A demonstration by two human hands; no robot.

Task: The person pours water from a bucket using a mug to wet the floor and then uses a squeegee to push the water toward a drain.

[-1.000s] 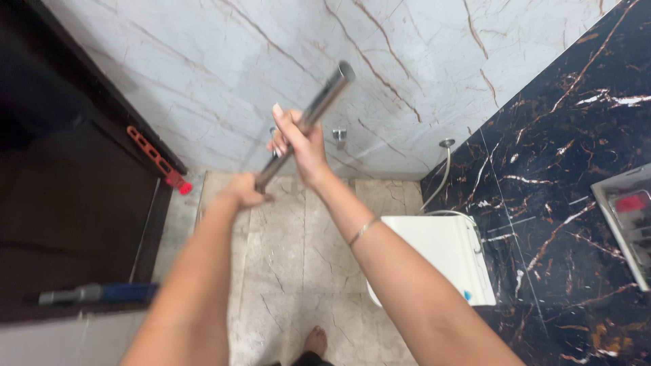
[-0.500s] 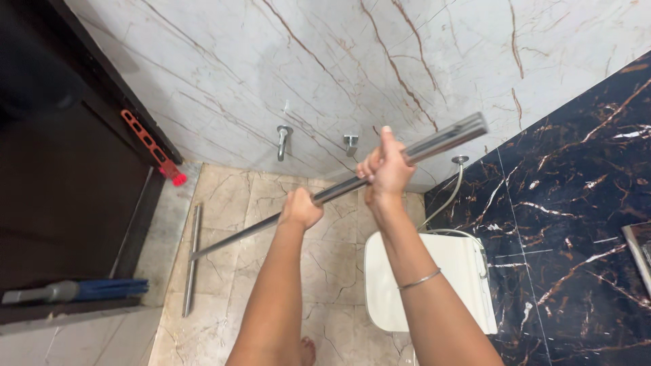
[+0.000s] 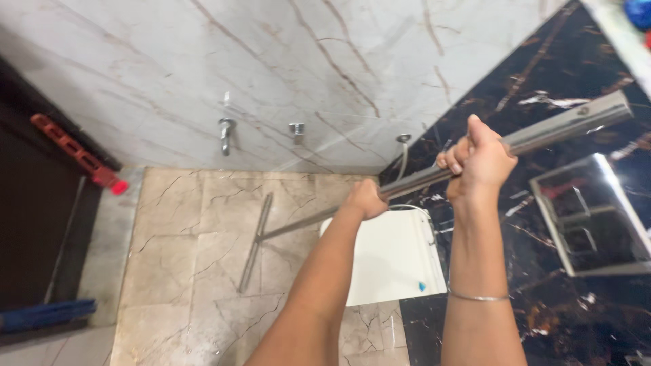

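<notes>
We're getting just one view, a head cam, looking steeply down from standing height at the beige marble-tile floor [image 3: 183,230], facing the white veined marble wall [image 3: 271,68]. Our forearms are filling the near foreground; the black veined wall [image 3: 542,81] is running along the right.

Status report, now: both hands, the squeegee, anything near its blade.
Left hand and right hand both shut on the metal squeegee handle. Squeegee blade flat on the beige floor tiles. White toilet lid right beside the blade.
</notes>
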